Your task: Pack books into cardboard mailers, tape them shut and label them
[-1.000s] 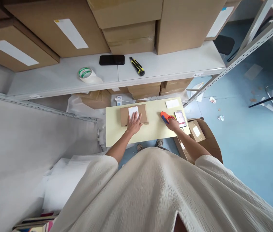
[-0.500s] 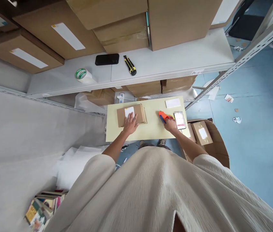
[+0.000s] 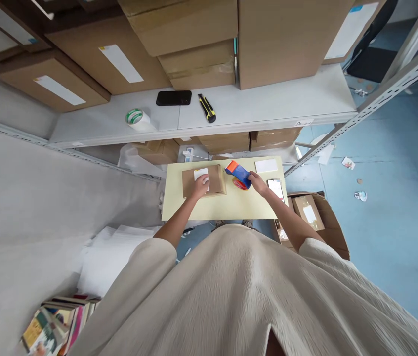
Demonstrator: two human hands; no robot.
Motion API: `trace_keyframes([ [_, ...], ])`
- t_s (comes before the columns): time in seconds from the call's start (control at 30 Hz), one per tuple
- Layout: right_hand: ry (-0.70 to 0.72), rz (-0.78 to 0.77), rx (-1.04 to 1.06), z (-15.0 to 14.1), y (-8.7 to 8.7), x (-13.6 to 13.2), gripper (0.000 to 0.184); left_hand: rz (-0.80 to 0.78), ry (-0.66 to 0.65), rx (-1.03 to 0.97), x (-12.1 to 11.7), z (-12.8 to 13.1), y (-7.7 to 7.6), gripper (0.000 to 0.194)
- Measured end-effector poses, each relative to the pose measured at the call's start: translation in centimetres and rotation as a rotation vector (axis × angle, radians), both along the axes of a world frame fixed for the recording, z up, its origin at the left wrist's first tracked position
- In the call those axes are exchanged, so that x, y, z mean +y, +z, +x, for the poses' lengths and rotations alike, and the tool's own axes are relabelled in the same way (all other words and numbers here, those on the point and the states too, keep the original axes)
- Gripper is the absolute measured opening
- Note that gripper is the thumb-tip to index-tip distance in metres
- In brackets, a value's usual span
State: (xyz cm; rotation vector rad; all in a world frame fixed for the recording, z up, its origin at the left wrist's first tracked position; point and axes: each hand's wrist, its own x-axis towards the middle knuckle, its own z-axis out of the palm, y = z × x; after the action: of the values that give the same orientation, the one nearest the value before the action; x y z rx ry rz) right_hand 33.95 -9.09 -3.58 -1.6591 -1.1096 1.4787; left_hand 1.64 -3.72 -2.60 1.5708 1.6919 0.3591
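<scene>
Evidently, right hand: fingers clamped on tape dispenser, presumably for control.
Left hand: over carton, probably steadying it; whether fingers close, I cannot tell.
Carton: flat on worktop, left of dispenser.

Pale yellow desk, bearing a box left of centre, white paper near the far right corner, and a phone by the right edge.

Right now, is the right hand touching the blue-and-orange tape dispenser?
Touching: in the head view, the right hand grips the blue end of the tape dispenser, no gap between.
</scene>
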Motion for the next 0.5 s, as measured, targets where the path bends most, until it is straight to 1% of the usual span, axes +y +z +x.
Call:
trace_keyframes([
  [0.07,0.045,0.024,0.11,-1.6,1.0,0.6,0.048,-0.073,0.119,-0.217,1.5,0.3,1.2,0.036],
  [0.1,0.069,0.03,0.137,-2.4,1.4,0.8,0.056,-0.087,0.155,-0.294,2.1,0.4,1.8,0.032],
  [0.17,0.103,0.034,0.143,-4.0,2.1,1.1,0.07,-0.108,0.181,-0.404,2.9,0.2,3.1,0.028],
  [0.2,0.115,0.032,0.132,-4.7,2.3,1.2,0.074,-0.117,0.192,-0.439,3.2,0.0,3.6,0.027],
  [0.33,0.135,0.021,0.098,-6.9,3.1,1.4,0.076,-0.185,0.224,-0.543,3.8,-0.7,5.3,0.028],
  [0.5,0.118,0.021,0.033,-8.6,3.8,1.4,0.072,-0.223,0.184,-0.611,4.5,-0.8,6.3,0.029],
])
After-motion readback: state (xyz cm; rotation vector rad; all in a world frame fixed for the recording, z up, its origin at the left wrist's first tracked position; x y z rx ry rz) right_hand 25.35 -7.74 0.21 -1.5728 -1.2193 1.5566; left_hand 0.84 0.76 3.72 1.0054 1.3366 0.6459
